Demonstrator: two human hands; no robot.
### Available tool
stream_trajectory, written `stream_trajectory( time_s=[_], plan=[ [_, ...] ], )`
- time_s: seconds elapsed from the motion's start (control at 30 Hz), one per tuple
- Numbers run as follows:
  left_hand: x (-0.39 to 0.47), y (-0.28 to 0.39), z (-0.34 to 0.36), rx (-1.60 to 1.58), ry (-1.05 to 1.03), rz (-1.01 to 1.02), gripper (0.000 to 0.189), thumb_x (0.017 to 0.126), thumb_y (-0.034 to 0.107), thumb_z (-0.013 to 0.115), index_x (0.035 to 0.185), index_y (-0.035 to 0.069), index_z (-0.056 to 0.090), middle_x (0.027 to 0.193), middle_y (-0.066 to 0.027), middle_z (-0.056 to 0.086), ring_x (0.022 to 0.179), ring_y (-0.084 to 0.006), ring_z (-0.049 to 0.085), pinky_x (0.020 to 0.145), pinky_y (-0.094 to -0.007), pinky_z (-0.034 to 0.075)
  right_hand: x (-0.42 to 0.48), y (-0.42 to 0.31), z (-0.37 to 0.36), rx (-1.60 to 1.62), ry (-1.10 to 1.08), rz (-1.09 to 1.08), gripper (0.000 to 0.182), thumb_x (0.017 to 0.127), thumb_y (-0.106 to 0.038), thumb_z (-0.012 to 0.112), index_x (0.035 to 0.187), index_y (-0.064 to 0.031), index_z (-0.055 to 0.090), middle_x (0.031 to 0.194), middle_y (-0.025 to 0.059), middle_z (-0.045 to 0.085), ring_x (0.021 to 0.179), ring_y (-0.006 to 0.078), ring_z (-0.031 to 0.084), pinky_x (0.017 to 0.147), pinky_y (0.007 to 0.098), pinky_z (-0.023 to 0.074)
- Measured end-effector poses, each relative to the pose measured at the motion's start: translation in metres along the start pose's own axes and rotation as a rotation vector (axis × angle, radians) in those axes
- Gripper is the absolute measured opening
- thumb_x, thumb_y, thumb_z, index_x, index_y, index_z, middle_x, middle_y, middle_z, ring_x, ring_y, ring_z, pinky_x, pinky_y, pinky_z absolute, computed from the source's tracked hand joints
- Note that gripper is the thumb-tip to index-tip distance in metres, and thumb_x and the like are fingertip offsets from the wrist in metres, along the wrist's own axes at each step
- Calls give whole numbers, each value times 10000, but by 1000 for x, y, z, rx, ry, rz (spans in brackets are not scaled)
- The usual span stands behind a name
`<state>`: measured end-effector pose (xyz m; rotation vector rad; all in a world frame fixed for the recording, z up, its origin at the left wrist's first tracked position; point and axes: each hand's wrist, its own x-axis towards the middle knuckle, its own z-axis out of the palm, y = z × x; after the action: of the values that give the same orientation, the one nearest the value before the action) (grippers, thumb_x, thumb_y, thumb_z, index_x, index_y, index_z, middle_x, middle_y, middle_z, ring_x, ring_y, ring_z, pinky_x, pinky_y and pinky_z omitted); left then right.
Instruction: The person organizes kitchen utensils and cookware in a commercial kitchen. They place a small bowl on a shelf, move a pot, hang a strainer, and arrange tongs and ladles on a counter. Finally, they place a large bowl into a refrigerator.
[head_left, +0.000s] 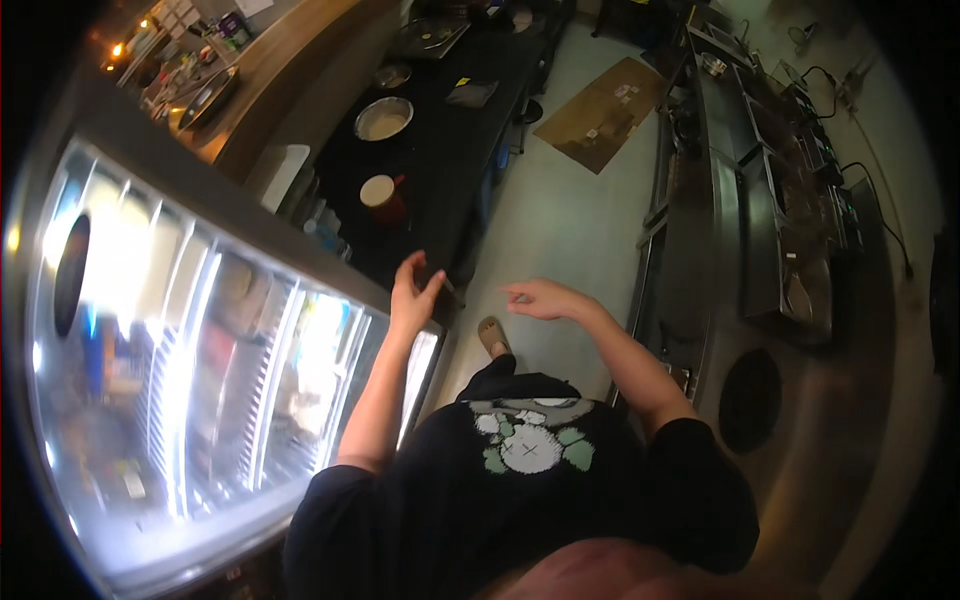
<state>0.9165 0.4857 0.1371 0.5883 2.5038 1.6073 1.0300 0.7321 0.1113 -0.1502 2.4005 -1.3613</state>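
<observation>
My left hand (415, 296) is raised near the front end of a black counter (442, 165), thumb and fingers apart, with nothing clearly held. Across from it, over the pale floor, hovers my right hand (546, 298); its fingers are loosely bent and no object shows in it. On the counter, ahead of my left hand, stands a red mug (384, 204) with a pale top. Farther along sits a metal bowl (383, 120) with pale contents. Left of my left forearm is a lit glass-fronted display fridge (225, 330) with wire shelves and blurred goods.
A flattened cardboard sheet (600, 112) lies on the aisle floor (555, 225). Stainless-steel cooking equipment (772, 187) with cords lines the right side. A tray (431, 37) and a dark packet (472, 94) rest on the counter. A wooden ledge (277, 52) runs behind it.
</observation>
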Motion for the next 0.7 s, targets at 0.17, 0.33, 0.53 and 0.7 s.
stream_trajectory(
  time_s=[0.17,0.33,0.53,0.7],
  plan=[
    [148,-38,33,312,394,209,705,692,227,788,1271,36,434,1218,-204,482,1178,-368,432,975,-425,360,90,-29,-28,-137,-125,-178,466,867,-271,594,1275,-60,511,1106,149,620,886,274,639,789,367,503],
    [249,-44,29,705,230,-470,1054,621,389,823,1444,219,186,1482,-171,147,1364,-447,106,984,-696,243,155,-30,-61,-303,-226,-185,513,838,-322,617,1243,-20,526,1142,194,586,934,332,619,847,398,480],
    [295,-83,-4,687,-51,-741,1085,573,343,857,1437,277,203,1470,-148,165,1301,-425,254,969,-565,392,228,16,-105,-347,-288,-266,540,809,-316,641,1211,27,531,1187,213,546,1095,347,530,926,389,433],
    [292,-91,-2,865,-80,-474,951,542,264,845,1340,82,361,1283,-157,433,1205,-352,368,978,-476,365,301,29,-152,-423,-312,-314,622,759,-297,682,1238,52,492,1283,210,474,1156,343,489,962,384,412]
  ],
)
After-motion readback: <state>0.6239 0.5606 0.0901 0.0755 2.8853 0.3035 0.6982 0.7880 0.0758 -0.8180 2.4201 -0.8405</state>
